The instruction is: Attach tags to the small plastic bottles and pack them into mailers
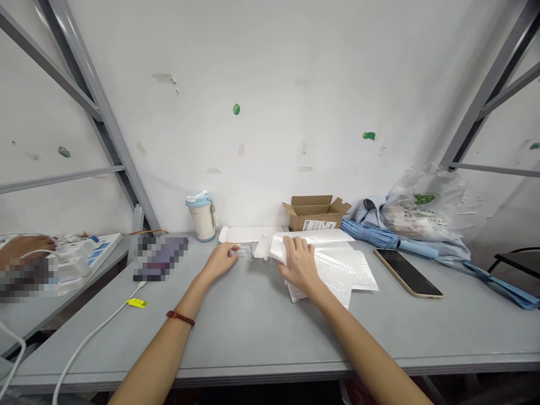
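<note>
My right hand point(300, 261) wraps round white packaging at the left end of a loose pile of bubble mailers point(333, 275). The mailers fan out to the right beneath and behind that hand. My left hand point(221, 261) has its fingers curled in at the left side of a small clear plastic piece point(245, 251). Whether they grip it cannot be made out. Between my hands lies a crumpled white wrapping point(262, 246). Behind it, along the wall, is a flat white box or tray point(247, 233).
An open cardboard box point(317, 216) and a cream-and-blue tumbler point(202, 218) stand by the wall. At right are a phone point(408, 274), a folded blue umbrella point(371, 233) and a plastic bag point(426, 205). A cabled phone point(161, 259) lies left; another person's hand point(25, 252) shows beyond.
</note>
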The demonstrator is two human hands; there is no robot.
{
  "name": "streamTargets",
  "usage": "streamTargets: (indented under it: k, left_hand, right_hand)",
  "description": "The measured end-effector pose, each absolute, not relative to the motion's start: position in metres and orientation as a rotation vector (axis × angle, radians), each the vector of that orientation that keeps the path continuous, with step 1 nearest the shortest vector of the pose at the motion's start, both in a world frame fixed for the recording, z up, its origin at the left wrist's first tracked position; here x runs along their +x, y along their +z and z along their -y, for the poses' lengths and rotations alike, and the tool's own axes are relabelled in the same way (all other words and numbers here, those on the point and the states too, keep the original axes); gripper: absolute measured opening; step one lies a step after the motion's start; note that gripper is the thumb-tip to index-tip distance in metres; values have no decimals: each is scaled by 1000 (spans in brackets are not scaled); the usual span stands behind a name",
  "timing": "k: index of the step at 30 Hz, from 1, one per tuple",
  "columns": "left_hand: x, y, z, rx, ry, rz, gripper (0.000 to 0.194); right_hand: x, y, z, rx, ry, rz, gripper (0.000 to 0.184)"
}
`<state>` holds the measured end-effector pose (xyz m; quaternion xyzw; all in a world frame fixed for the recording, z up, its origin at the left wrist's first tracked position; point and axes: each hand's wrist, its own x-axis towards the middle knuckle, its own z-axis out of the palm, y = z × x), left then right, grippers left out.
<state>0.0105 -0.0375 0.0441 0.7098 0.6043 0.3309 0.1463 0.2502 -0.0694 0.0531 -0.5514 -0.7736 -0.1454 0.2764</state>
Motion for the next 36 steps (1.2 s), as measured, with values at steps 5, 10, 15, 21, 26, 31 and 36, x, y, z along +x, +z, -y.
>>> streamTargets:
  k: [5, 10, 15, 21, 26, 31, 36]
  left_hand:
    - [14, 39, 42, 2216, 605, -1928, 28]
    - [19, 49, 47, 2189, 683, -1971, 14]
    - [22, 60, 48, 1885, 1263, -1686, 17]
    - [25, 67, 47, 1460, 1521, -1535, 21]
    - [19, 71, 45, 1110, 1651, -1475, 25]
    - [18, 72, 45, 1053, 1644, -1492, 25]
    - [18, 68, 46, 1220, 1424, -1611, 24]
  right_hand:
    - [251, 52, 66, -1529, -334, 2003, 44]
    - [254, 52, 63, -1564, -213, 1913, 42]
    - [255, 53, 63, -1535, -144, 1899, 43]
    - [257, 55, 63, -1534, -107, 1851, 43]
    - [259, 58, 63, -1534, -82, 1761, 44]
    - [260, 57, 61, -1524, -92, 1746, 42]
    - [260, 58, 62, -1505, -70, 1741, 42]
